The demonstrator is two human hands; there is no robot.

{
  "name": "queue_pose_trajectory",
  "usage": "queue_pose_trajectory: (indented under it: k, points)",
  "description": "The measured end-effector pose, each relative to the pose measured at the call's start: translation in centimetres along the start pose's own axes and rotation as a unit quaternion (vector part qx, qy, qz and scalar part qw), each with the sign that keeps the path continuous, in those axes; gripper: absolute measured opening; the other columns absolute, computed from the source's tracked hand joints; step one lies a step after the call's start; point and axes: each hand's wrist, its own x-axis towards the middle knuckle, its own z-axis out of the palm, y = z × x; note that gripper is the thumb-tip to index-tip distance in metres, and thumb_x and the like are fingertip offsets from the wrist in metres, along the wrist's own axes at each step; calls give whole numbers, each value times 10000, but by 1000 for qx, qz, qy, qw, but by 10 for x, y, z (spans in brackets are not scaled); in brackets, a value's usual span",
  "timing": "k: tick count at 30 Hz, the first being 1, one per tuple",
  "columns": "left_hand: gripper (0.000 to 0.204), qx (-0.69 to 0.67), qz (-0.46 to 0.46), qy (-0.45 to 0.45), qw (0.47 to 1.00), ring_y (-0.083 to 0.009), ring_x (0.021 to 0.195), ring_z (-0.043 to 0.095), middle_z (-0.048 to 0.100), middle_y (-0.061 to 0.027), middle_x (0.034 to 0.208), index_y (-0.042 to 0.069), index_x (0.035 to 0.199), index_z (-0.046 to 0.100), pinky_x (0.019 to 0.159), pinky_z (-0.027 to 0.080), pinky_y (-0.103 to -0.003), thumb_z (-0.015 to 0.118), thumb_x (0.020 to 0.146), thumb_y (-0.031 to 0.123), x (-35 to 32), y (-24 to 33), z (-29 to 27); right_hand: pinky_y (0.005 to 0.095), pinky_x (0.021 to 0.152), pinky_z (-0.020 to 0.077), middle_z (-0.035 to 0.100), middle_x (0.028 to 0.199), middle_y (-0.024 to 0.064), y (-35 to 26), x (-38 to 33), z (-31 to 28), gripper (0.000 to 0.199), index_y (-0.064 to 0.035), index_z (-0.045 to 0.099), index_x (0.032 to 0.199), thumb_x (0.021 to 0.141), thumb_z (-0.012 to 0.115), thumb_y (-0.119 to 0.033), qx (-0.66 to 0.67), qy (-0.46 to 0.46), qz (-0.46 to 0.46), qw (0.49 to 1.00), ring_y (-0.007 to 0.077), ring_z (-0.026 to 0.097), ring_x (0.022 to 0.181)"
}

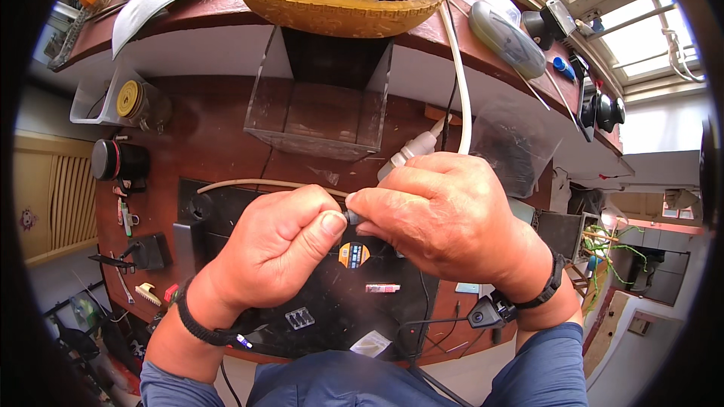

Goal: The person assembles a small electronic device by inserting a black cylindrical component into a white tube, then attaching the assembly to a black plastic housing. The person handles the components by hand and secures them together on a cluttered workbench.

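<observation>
My left hand (pixel 275 245) and my right hand (pixel 445 211) meet over a black mat (pixel 264 294), both closed. Between their fingertips shows a small grey part (pixel 352 216), pinched from both sides; most of it is hidden, so its kind cannot be told. A thin beige tube (pixel 260 182) curves across the far side of the mat and passes behind my fingers; whether it joins the grey part is unclear. Just beyond my right hand lies a translucent nozzle bottle (pixel 411 152). Below my hands sit a round orange-and-black label (pixel 354 255) and a small pink-and-white packet (pixel 383 288).
A clear tank (pixel 317 143) stands beyond the mat. Above it, a golden basin (pixel 339 22) rests on a ledge; a white hose (pixel 458 68) hangs down near my right hand. Jars (pixel 121 160) stand left. A small camera (pixel 486 313) on a cable is by my right wrist.
</observation>
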Motion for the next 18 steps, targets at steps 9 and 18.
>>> queue_pose_trajectory:
  k: [9,18]
  points:
    - [151,-10,-26,-20,999,-265,692,599,606,-110,809,1,1005,665,655,483,-355,590,1082,106,4,1,2,381,574,512,630,799,51,2,2,2,282,-64,725,1017,757,817,-126,8,-3,-14,1000,257,626,652]
    - [146,1,-10,3,1000,-270,677,589,600,-115,803,0,1008,671,644,481,-364,587,1080,94,5,-1,12,380,577,505,624,815,54,-1,0,5,294,-63,716,1018,741,805,-105,-13,-17,1,1000,254,622,662]
